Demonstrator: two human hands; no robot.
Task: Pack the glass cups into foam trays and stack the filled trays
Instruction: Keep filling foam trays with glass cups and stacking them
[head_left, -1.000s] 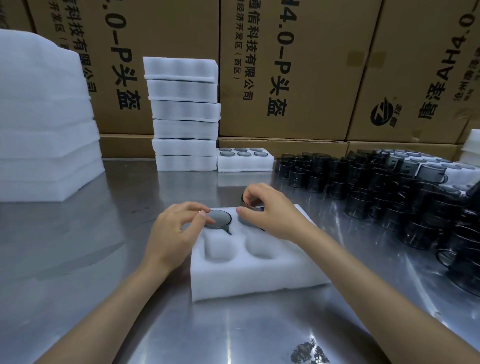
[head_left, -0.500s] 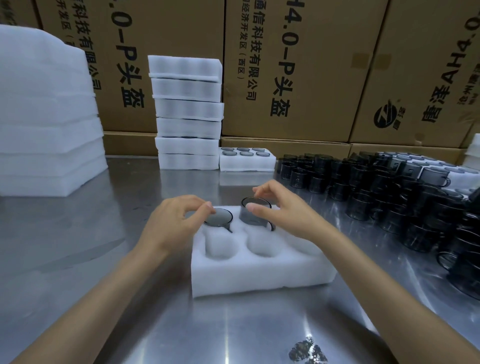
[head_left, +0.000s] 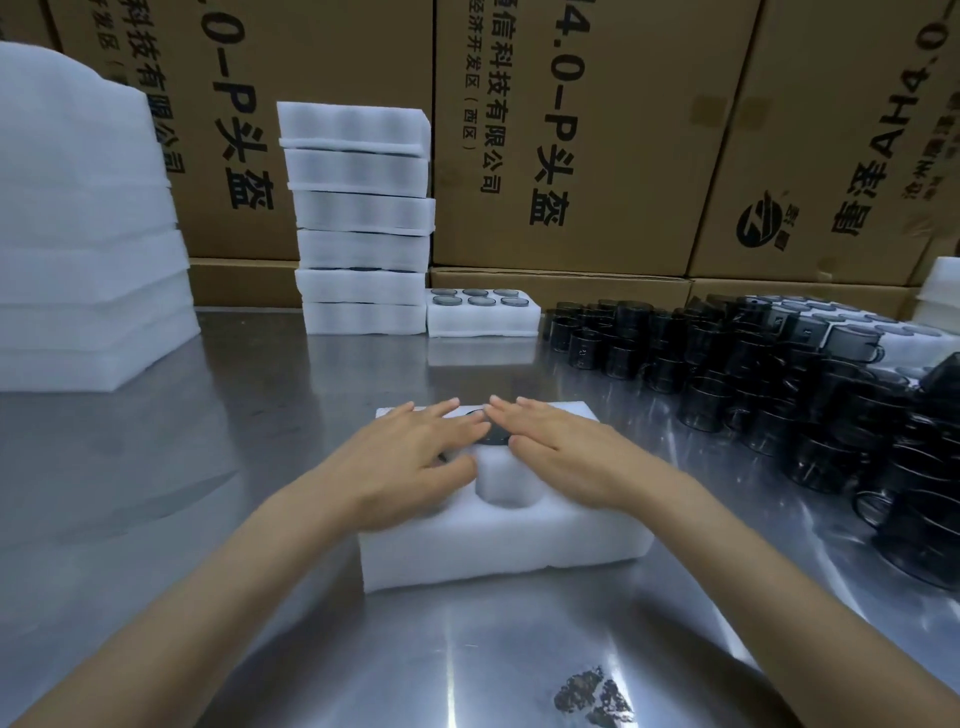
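My hands lie flat on the foam tray (head_left: 498, 551) in front of me, fingers straight, gripping nothing. My left hand (head_left: 415, 457) covers the tray's far-left part, my right hand (head_left: 566, 452) its far-right part, fingertips nearly meeting. Between them a dark glass cup (head_left: 493, 439) sits sunk in a far pocket, mostly hidden under my fingers. Behind the tray stands a stack of filled trays (head_left: 361, 218); loose cups (head_left: 779, 384) crowd the tabletop (head_left: 156, 467) to the tray's right.

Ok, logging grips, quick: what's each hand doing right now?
Left hand: open, fingers flat, pressing on the foam tray.
Right hand: open, fingers flat on the tray; holds nothing.
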